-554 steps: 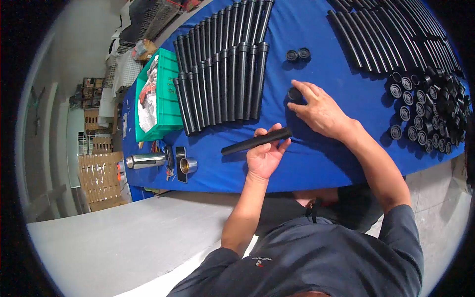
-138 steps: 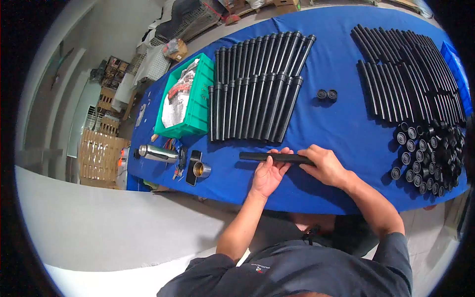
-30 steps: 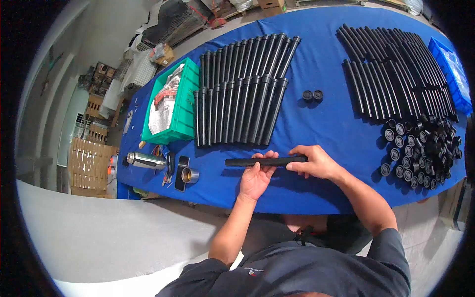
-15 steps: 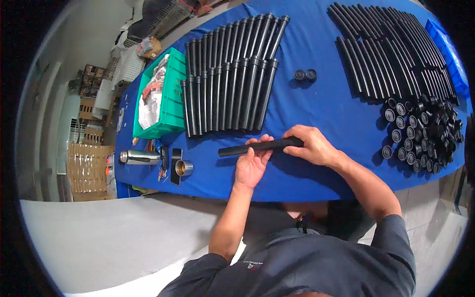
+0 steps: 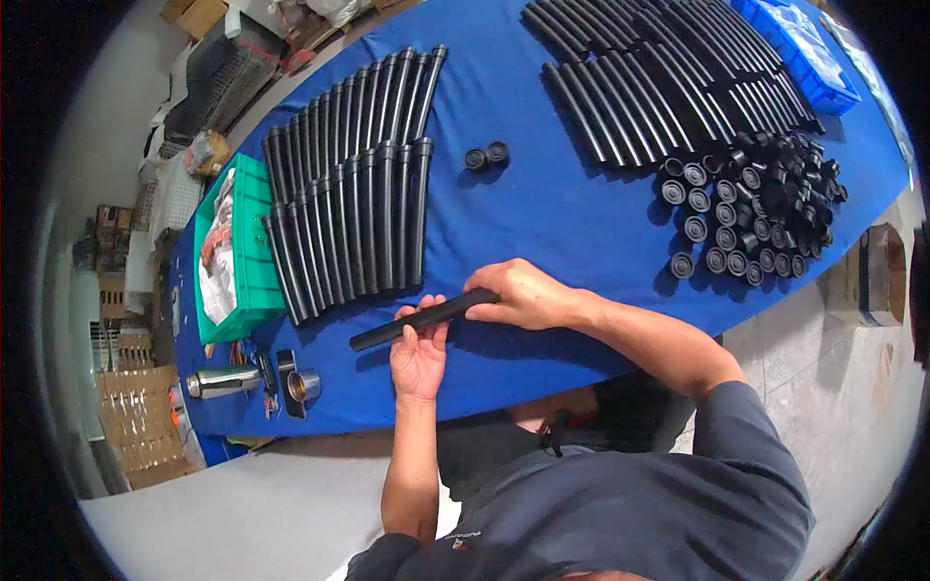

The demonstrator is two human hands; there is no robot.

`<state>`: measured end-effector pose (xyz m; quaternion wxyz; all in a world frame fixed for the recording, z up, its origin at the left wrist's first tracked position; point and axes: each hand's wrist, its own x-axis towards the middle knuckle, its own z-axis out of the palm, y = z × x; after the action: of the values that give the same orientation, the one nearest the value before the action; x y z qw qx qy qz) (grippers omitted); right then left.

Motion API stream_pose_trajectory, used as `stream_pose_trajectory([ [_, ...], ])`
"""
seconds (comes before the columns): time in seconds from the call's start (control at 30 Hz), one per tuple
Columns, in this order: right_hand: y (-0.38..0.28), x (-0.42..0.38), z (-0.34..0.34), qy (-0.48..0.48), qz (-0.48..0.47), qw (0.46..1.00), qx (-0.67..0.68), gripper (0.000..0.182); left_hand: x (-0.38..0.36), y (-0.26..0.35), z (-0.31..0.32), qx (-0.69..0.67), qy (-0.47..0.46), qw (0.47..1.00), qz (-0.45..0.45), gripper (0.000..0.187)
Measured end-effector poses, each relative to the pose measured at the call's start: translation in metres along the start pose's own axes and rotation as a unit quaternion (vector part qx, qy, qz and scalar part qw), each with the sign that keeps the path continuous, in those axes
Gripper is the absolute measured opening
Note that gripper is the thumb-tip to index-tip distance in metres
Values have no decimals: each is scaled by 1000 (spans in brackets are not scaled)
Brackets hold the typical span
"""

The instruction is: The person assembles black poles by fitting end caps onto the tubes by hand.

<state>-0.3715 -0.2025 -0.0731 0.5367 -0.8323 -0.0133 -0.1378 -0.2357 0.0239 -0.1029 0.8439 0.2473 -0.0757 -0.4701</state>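
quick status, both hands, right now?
Left hand: closed on the black tube, near its middle.
Right hand: closed over the tube's right end.

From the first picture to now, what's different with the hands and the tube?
At first the right hand lay on a loose cap on the blue table while the left hand alone held the black tube. Now both hands grip the tube, the right closed over its right end, and that cap is gone from the cloth. The two rows of tubes, two loose caps and green crate lie as before.
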Motion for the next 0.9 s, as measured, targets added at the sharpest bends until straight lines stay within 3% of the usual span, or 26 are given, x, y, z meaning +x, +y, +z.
stream_pose_trajectory([
  [0.47, 7, 0, 1, 17, -35, 999, -13, 34, 0, -1, 2, 16, 7, 1000, 5, 30],
  [0.57, -2, 3, -12, -47, 129, 972, 190, 30, -4, 0, 7, 39, -3, 999, 10, 35],
  [0.67, 11, 5, -24, -30, 182, 919, 348, 24, -20, 14, 8, 12, -10, 1000, 17, 48],
  [0.73, 4, 4, -41, 28, 189, 912, 363, 21, -33, 38, 8, 21, 6, 999, 43, 51],
  [0.77, 10, 5, -47, 19, 189, 910, 370, 21, -40, 50, 12, 50, 22, 997, 52, 51],
  [0.9, 7, 8, -50, -12, 220, 898, 380, 22, -40, 91, 44, 339, 21, 936, -95, 44],
])
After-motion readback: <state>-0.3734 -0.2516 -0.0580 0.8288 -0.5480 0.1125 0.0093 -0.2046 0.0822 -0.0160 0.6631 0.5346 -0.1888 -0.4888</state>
